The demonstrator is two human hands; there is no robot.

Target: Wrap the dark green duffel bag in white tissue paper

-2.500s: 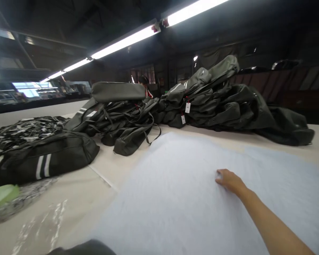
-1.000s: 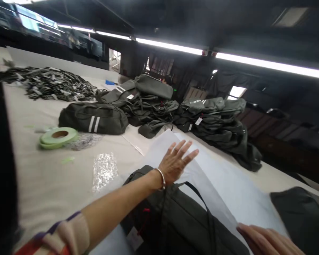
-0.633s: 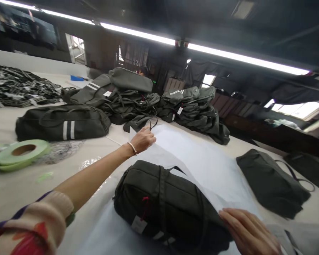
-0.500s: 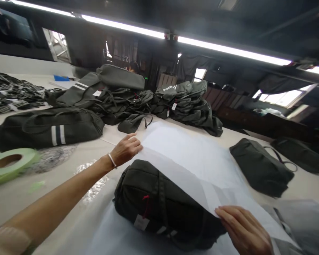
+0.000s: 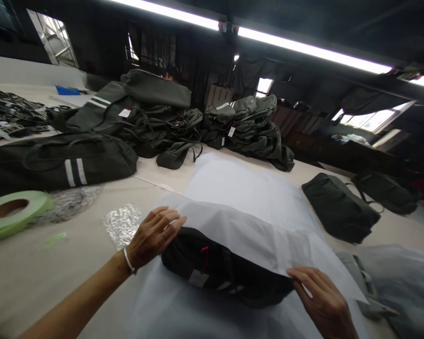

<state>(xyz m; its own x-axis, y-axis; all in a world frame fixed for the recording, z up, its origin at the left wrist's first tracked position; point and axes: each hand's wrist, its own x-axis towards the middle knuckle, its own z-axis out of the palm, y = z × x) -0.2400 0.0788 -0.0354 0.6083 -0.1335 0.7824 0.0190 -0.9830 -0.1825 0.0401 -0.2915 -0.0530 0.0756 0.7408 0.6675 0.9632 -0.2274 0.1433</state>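
A dark green bag [image 5: 226, 273] with a red cord and a white tag lies on a large white paper sheet [image 5: 247, 202] on the table. The sheet's far part is folded over the top of the bag. My left hand [image 5: 155, 235] grips the folded edge at the bag's left end. My right hand [image 5: 321, 301] presses the folded edge down at the bag's right end, fingers flat on the paper.
A striped dark bag [image 5: 60, 162] and a green tape roll [image 5: 14, 212] lie at left, with crinkled foil [image 5: 122, 223] near my left hand. Piled bags [image 5: 198, 127] fill the far side. More bags [image 5: 339, 207] lie at right. Grey fabric [image 5: 399, 282] sits at lower right.
A bag has been placed on the sheet. My left hand took the sheet's far edge and pulled it toward me over the bag; my right hand holds the fold down.
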